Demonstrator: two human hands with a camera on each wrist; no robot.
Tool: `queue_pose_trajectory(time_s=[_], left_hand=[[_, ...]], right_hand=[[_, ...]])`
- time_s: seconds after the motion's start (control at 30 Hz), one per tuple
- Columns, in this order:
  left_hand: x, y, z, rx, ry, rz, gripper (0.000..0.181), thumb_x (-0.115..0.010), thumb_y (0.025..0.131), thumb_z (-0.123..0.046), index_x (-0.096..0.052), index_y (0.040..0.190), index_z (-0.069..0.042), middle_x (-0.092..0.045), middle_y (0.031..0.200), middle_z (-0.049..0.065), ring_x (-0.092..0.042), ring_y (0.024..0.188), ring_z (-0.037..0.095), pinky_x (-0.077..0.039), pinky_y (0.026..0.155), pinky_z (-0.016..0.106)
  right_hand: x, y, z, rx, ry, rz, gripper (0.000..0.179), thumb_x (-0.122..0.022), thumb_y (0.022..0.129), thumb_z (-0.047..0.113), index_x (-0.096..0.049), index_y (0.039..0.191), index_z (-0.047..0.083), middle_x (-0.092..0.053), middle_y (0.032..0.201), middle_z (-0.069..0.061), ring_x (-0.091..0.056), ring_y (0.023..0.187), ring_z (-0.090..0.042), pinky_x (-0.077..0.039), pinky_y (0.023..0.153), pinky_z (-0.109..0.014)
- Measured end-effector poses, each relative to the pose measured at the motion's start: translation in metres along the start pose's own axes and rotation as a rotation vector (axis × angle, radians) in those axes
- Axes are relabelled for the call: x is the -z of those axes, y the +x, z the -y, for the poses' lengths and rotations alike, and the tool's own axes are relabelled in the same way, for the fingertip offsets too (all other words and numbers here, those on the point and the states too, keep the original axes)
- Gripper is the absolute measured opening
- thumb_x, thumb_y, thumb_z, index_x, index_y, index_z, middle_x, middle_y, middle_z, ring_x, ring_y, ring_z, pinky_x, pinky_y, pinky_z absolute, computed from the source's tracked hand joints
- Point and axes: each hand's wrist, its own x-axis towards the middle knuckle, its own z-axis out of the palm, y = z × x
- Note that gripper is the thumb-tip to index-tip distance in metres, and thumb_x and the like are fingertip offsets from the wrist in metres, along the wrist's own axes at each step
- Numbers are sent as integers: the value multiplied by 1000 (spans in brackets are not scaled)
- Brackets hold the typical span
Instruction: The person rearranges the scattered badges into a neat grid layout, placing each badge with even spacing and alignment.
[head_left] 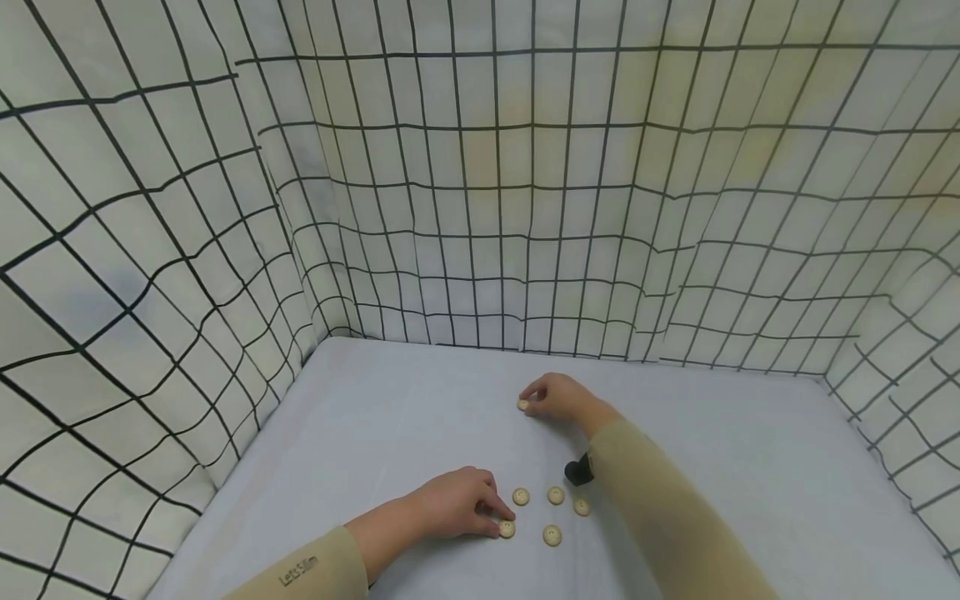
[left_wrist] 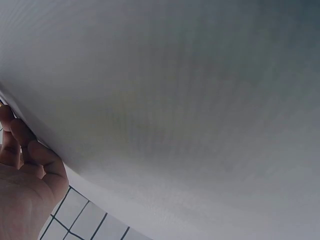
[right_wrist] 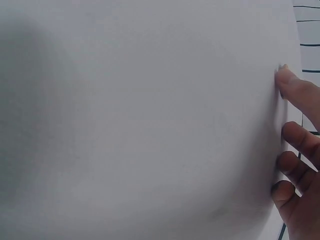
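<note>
In the head view, several round beige buttons with small holes lie on the white table. My left hand [head_left: 461,504] holds one button [head_left: 507,529] by its rim between thumb and index finger, low over the tabletop. Farther back, my right hand [head_left: 558,398] pinches another button [head_left: 523,405] between thumb and fingertips, apart from the group. Between the hands lie a button [head_left: 521,497], a second button [head_left: 556,496] and others. Each wrist view catches only part of its hand, the left hand [left_wrist: 30,185] with bent fingers and the right hand [right_wrist: 302,170] close to the white surface.
A white tabletop [head_left: 420,400] spreads under both hands. Behind it and on both sides rise white walls [head_left: 480,200] with a black grid. A small black object [head_left: 579,471] sits at the right sleeve, near the button [head_left: 581,507] on that side.
</note>
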Motion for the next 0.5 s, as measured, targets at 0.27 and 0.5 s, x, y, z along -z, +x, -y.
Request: queue_pose_trajectory(time_s=[0.27,0.5], left_hand=[[0,-1,-1,0,3,-5,24,-80,84,-33,-78,108,-35,-57,91,-20,-45,75,0,-40,66,20],[0,-1,0,3,-1,-4,24,-80,84,-33,-78,108,-35,-56,90,-20,-44,75,0,-40,66,20]], right_hand=[[2,-3,1,9,0,-1,30,-80,83,32,-75,112,28,-61,100,3,-55,93,-16,-45,85,-39],[4,-6,0,-9,16,-9,32,-81,82,33,-75,114,28,-63,103,3,-56,95,-16,-46,87,-39]])
